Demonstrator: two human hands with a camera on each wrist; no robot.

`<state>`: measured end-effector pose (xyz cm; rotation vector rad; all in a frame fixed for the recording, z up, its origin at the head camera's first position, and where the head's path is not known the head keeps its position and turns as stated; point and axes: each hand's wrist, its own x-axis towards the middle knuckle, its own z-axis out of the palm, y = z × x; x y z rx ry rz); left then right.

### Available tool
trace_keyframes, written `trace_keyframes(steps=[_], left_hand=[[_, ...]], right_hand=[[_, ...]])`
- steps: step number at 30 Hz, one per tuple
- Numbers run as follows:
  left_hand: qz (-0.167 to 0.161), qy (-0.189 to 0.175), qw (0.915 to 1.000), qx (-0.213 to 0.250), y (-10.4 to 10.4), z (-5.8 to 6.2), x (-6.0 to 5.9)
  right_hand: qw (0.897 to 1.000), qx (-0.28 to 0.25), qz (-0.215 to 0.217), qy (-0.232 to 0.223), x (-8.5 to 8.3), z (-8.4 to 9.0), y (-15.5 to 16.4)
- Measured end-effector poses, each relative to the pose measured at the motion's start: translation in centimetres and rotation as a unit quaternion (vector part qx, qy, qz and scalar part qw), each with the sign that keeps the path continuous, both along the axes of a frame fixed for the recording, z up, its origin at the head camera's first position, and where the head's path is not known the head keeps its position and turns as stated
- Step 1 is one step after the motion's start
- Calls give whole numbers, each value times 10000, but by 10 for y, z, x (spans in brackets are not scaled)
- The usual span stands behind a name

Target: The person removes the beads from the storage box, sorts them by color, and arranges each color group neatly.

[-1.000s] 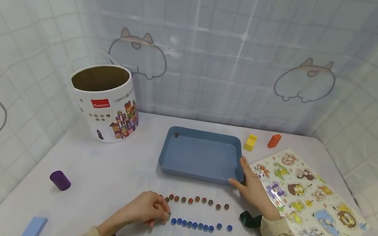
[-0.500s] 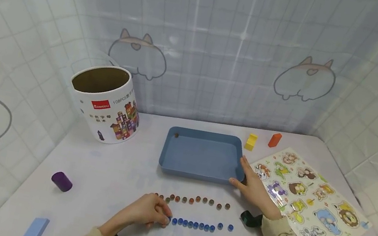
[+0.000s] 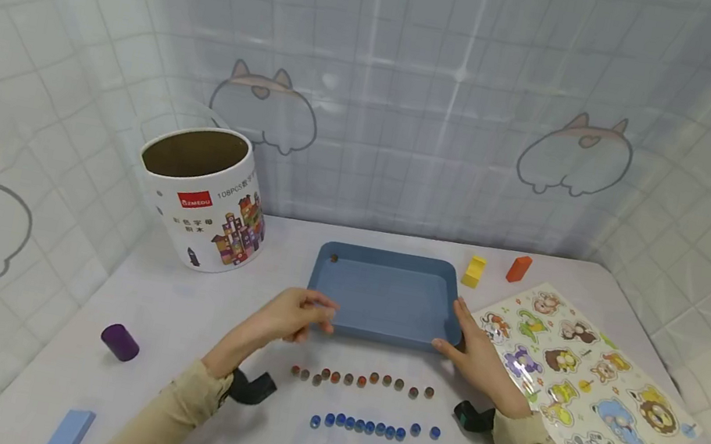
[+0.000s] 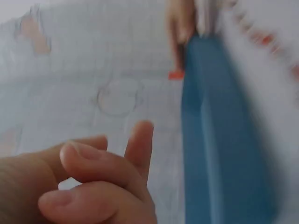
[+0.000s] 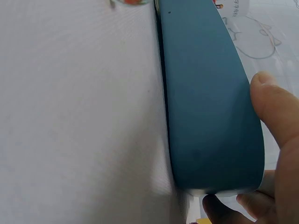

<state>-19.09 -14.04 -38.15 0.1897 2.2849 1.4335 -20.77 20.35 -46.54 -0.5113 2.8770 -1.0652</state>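
Note:
In the head view my left hand (image 3: 292,316) hovers at the front left corner of a blue rectangular tray (image 3: 378,336). Its fingers are loosely bent, and the left wrist view shows nothing between them. My right hand (image 3: 481,359) holds the tray's front right corner, thumb against the front wall and fingers along the right side. One small brown marble (image 3: 334,258) sits in the tray's back left corner. In front of the tray lies an uneven row of reddish-brown marbles (image 3: 361,382). Nearer to me runs a row of blue marbles (image 3: 360,426).
A white printed bucket (image 3: 206,219) stands at the back left. A purple cylinder (image 3: 120,342) and a light blue block (image 3: 69,432) lie on the left. Yellow block (image 3: 473,271), orange block (image 3: 518,269) and an animal puzzle board (image 3: 582,393) are on the right.
My left hand has left the left end of the blue row and moved forward to the tray, uncovering the end marbles of both rows. The right hand stays on the tray.

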Motion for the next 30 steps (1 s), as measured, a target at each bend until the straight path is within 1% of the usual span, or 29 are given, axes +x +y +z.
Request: trace_keyframes(steps=[1, 3, 5, 6, 8, 11, 13, 14, 16, 18, 20, 24, 27, 30], left_hand=[[145, -5, 9999, 31, 5, 3, -14], [354, 36, 9994, 27, 15, 6, -42], [529, -17, 9986, -38, 26, 5, -66], [610, -108, 9981, -74, 30, 4, -76], [782, -417, 9960, -84, 37, -1, -93], [1134, -978, 9887, 26, 43, -11, -110], [1359, -1309, 9819, 187, 46, -15, -117], [1424, -1387, 9798, 231, 47, -18, -121], [1536, -1495, 9763, 291, 48, -21, -126], [1579, -1506, 9755, 293, 49, -24, -130], [1511, -1518, 9765, 256, 52, -27, -133], [1313, -1653, 9771, 270, 61, -31, -136], [1211, -1699, 9774, 335, 73, -33, -137], [1111, -1652, 9793, 366, 87, -33, -138]], right_hand=[[10000, -12, -19, 15, 0, 0, 1], [10000, -75, -51, 18, 0, -1, 2], [9999, -125, -60, 16, 1, -2, 2], [9999, -139, -55, 9, 1, -3, 2], [9999, -159, -43, -27, 1, -4, 1], [9999, -110, -42, -34, 1, -6, 0], [9999, -99, -50, -15, 1, -5, -1], [9999, -96, -46, 8, 0, -5, -1], [9999, -84, -42, 52, 0, -4, -1], [9999, -98, -38, 78, 0, -4, -1], [9999, -81, -30, 90, 0, -3, -1], [10000, -41, -18, 13, -1, -3, -1], [10000, -55, -26, -27, -1, -4, -2], [9999, -98, -53, -18, -1, -4, -1]])
